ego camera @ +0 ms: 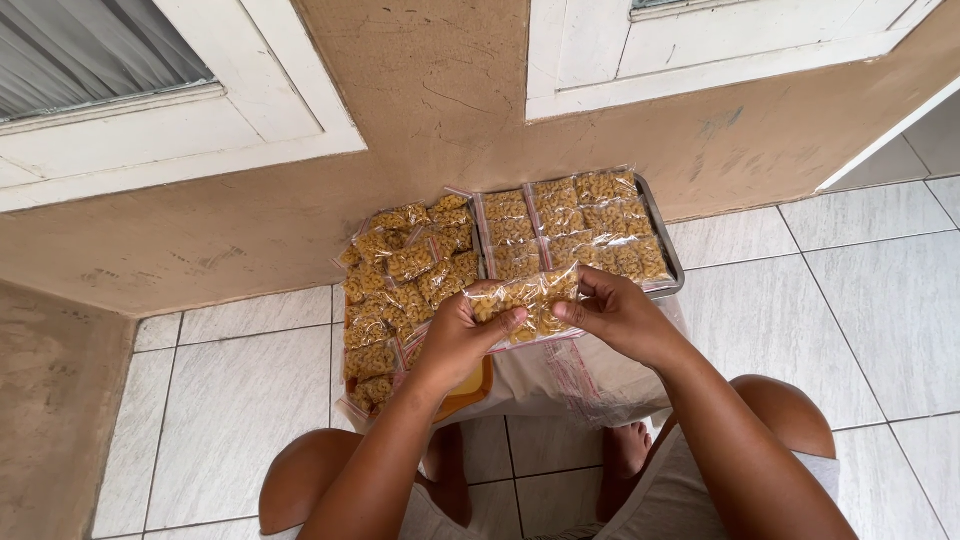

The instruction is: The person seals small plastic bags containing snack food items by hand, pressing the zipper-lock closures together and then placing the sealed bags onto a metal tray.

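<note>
Snack bag [525, 303], small, light and crinkly, I pinch at its two ends with left hand [462, 335] and right hand [612, 312], above the metal tray [668, 250] of filled bags.

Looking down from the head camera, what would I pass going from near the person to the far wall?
Knees → bare feet → left hand and right hand holding a small clear bag of pasta → metal tray stacked with filled bags → tan wall.
</note>
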